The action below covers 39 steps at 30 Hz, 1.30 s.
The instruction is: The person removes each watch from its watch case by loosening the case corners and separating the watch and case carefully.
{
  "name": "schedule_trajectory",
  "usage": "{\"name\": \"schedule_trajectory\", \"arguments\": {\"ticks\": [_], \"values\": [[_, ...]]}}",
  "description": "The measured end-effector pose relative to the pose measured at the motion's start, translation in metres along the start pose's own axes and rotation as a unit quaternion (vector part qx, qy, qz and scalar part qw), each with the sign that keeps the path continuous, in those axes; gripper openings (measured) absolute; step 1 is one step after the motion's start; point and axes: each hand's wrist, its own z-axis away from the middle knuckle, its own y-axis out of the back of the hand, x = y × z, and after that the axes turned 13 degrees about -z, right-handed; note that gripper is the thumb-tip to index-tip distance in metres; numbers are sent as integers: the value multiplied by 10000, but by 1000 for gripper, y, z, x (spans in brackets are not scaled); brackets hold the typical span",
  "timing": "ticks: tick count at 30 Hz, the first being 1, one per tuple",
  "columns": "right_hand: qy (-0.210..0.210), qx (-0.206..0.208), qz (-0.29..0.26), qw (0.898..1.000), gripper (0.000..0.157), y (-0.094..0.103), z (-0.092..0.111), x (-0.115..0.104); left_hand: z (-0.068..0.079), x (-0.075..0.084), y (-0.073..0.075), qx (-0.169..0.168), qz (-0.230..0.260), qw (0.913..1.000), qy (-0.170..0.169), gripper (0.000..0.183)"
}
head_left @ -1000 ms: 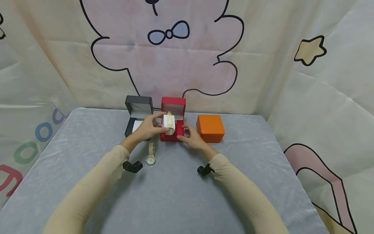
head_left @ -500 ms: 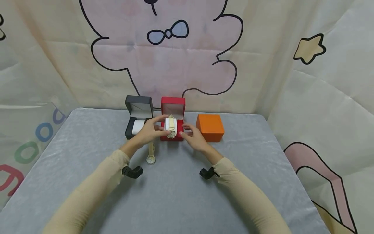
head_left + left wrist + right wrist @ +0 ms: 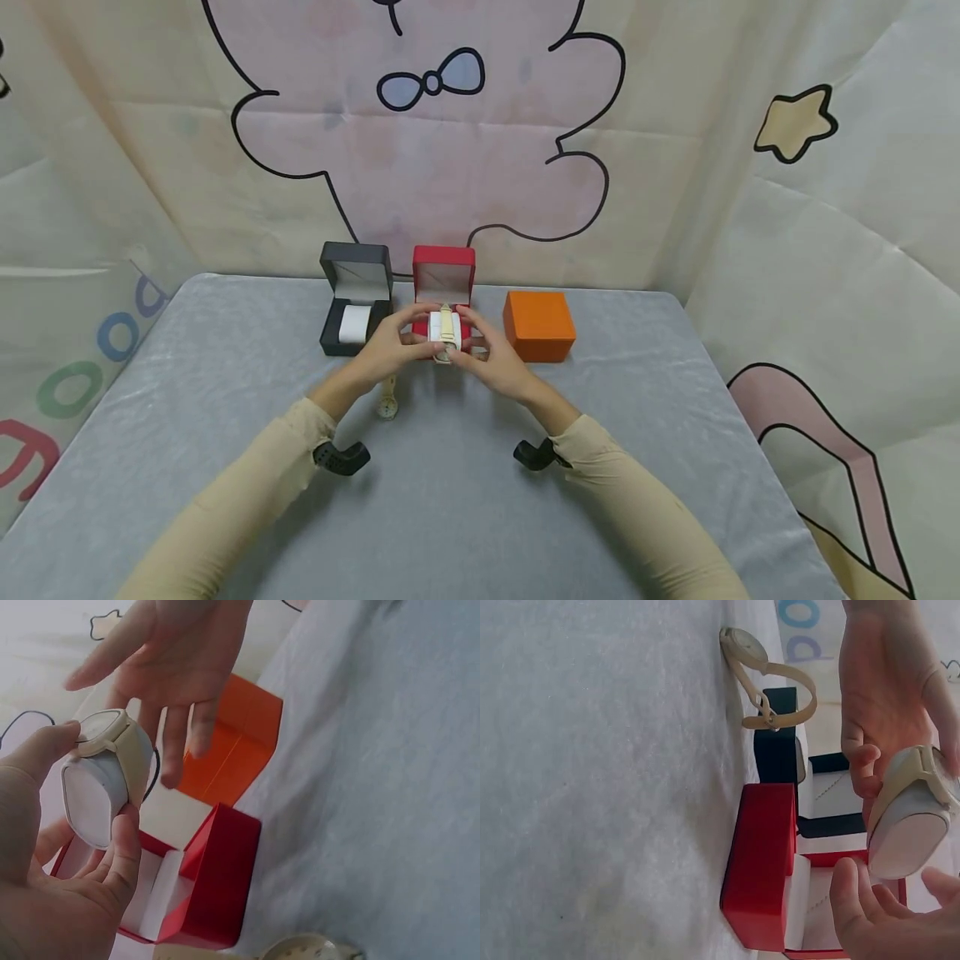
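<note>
My left hand point(image 3: 386, 348) grips a white watch pillow point(image 3: 86, 802) between thumb and fingers. A cream-strapped watch point(image 3: 447, 323) is wrapped around that pillow, which is raised in front of the open red watch box point(image 3: 444, 257). Close by on the other side is my right hand point(image 3: 501, 365); its fingers are spread, with a small gap to the pillow in the right wrist view. A second cream watch point(image 3: 748, 646) lies on the table near my left wrist, its strap buckled into a loop.
Left of the red box, an open dark grey watch box point(image 3: 357, 260) holds a white pillow point(image 3: 354, 323). An orange box point(image 3: 539, 327) stands to the right. Grey cloth covers the table point(image 3: 450, 517); a printed curtain point(image 3: 675, 167) hangs behind it.
The left hand has brought the pillow and watch slightly right and nearer to me. My right hand has left the red box's side and risen to beside the pillow.
</note>
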Motion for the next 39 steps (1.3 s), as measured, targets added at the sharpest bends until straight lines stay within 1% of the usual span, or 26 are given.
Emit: {"name": "schedule_trajectory", "arguments": {"ticks": [3, 6, 11, 16, 23, 26, 30, 34, 37, 39], "values": [[179, -202, 87, 9996, 87, -2, 2, -1, 4, 3, -4, -40, 67, 10000, -35, 62], [228, -256, 162, 9993, 92, -4, 4, -2, 7, 5, -9, -76, 97, 9999, -47, 61], [296, -196, 213, 9991, 86, -6, 6, -2, 11, 6, -14, -61, 116, 9999, 39, 60], [403, -155, 335, 9985, 82, -7, 8, -3, 16, 5, -14, 15, 108, 9999, 54, 53], [370, -150, 378, 9985, 80, -7, 10, -4, 17, 0, -15, -197, 344, 9992, 16, 54], [334, -167, 379, 9986, 80, -7, 10, -4, 17, 0, -15, -205, 351, 9992, 42, 55], [276, -216, 402, 9986, 80, -10, 9, -4, 18, 3, -17, -134, 262, 9995, 135, 57], [207, -141, 288, 9993, 79, -14, 9, -3, 21, 8, -21, -45, 81, 9996, 249, 62], [199, -67, 156, 9997, 77, -16, 10, -2, 22, 7, -22, -6, -20, 9997, 253, 64], [227, -48, 186, 9996, 77, -17, 10, -2, 23, 5, -23, -1, -50, 9998, 217, 64]]}}
